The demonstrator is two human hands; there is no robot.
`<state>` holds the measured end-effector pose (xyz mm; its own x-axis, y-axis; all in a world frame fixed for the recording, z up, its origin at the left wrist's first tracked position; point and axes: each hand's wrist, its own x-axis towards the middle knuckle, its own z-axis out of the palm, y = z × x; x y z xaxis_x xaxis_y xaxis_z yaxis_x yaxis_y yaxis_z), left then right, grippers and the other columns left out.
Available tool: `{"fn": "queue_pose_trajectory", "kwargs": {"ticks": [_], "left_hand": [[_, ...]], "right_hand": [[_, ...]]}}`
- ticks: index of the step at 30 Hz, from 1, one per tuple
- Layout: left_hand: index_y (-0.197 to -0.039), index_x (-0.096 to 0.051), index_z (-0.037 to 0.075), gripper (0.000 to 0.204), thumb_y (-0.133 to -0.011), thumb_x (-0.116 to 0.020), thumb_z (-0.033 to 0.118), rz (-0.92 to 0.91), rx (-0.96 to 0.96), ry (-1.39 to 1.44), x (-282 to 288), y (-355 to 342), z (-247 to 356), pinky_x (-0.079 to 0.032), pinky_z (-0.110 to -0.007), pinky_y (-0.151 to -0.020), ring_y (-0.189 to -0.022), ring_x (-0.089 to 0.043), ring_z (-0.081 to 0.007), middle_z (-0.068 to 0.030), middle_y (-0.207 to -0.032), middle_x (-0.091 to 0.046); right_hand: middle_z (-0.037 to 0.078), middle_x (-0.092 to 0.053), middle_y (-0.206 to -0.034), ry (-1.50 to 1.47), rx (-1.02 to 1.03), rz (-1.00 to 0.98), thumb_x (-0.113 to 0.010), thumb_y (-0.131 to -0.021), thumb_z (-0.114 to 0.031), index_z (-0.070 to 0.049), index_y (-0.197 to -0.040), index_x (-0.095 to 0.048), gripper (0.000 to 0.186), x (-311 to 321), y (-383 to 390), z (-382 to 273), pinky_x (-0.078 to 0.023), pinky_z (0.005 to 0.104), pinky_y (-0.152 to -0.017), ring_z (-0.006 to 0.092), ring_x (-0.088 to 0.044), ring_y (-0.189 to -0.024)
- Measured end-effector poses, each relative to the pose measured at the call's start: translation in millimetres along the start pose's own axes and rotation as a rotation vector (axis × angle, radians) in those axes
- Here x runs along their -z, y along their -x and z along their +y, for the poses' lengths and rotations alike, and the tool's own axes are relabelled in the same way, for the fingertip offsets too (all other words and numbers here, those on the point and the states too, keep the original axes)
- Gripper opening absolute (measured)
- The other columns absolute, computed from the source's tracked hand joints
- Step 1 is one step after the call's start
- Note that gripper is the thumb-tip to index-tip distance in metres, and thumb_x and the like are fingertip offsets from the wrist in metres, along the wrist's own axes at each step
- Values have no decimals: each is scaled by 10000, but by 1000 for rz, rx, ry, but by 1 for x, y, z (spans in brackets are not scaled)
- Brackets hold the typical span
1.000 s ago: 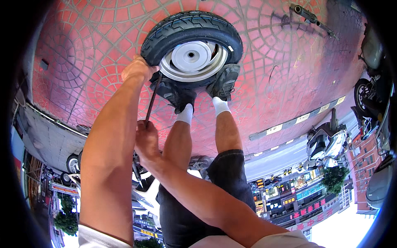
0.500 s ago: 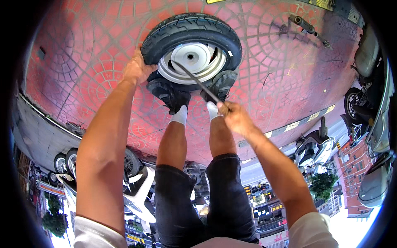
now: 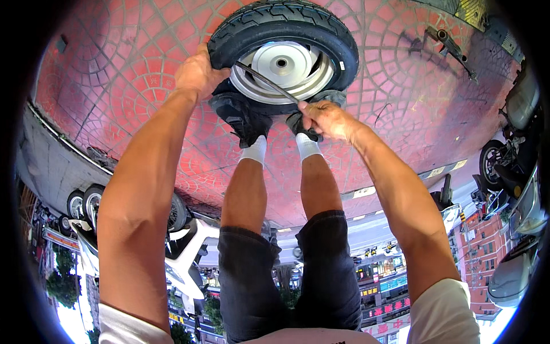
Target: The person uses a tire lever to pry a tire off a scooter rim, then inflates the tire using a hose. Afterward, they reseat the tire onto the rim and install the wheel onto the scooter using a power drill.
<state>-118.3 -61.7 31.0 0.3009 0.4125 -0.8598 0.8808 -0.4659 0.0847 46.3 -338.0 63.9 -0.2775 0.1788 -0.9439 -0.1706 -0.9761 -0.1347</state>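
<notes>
A black tire (image 3: 281,18) on a silver rim (image 3: 298,86) rests on the pink paving at my feet, against my dark shoes (image 3: 243,123). My left hand (image 3: 199,74) grips the tire's left side, fingers wrapped over its edge. My right hand (image 3: 325,119) is closed on a long, slim metal bar (image 3: 269,84), which slants across the rim. The bar's far end meets the inner edge of the tire at the upper left of the rim, close to my left thumb.
A tubular metal part (image 3: 450,46) lies on the paving (image 3: 401,92) at upper right. Parked motorcycles (image 3: 492,160) line the right side; a white scooter (image 3: 195,246) and several wheels (image 3: 91,200) are at lower left. A street and buildings appear along the rim of the picture.
My right hand has risen from low left to right of center, swinging the bar across the rim. The wheel now appears higher and slightly further right. My left hand still grips the tire.
</notes>
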Motion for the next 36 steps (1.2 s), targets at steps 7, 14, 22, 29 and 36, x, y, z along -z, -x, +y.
{"fn": "queue_pose_trajectory", "kwargs": {"ticks": [7, 14, 22, 29, 36], "left_hand": [[-1296, -546, 29, 650, -814, -797, 386, 90, -80, -103, 0, 5, -2, -548, -494, -909, -1035, -718, -409, -244, -1060, -746], [-1298, -546, 26, 645, -820, -791, 385, 96, -91, -90, -7, -6, -17, -541, -513, -910, -1032, -708, -435, -259, -1053, -738], [-1295, -532, 61, 483, -920, -742, 281, 3, -315, 85, -18, -13, -71, -528, -427, -936, -1061, -692, -322, -182, -1066, -722], [-1067, -659, 27, 240, -971, -669, 246, -7, 164, 515, -51, 148, -183, -512, -367, -780, -841, -652, -204, -100, -902, -712], [-1020, -704, -17, 267, -973, -631, 236, -6, 852, 1115, -52, 476, -202, -589, -345, -638, -752, -746, -238, -109, -899, -752]], "right_hand": [[-43, -383, -669, -1108, -113, -418, -509, -1097, -321, -49, -981, -588, 306, -56, 47, -18, -207, 216, -396, 57, -334, -497], [-80, -339, -625, -1627, -238, -224, -499, -1089, -326, -172, -879, -513, 261, -152, 75, -130, -237, 286, -448, 81, -300, -467], [-41, -415, -671, -2105, -204, -151, -502, -1030, -224, -176, -913, -481, 128, -136, 23, -282, -324, 297, -479, 116, -390, -520], [-3, -480, -694, -2224, -333, -214, -478, -1016, -184, -138, -935, -480, 94, -100, -21, -289, -417, 303, -511, 140, -459, -559], [-45, -451, -638, -1902, -233, -367, -522, -1003, -241, -179, -838, -487, 180, -114, 8, -215, -336, 281, -427, 97, -471, -520]]}}
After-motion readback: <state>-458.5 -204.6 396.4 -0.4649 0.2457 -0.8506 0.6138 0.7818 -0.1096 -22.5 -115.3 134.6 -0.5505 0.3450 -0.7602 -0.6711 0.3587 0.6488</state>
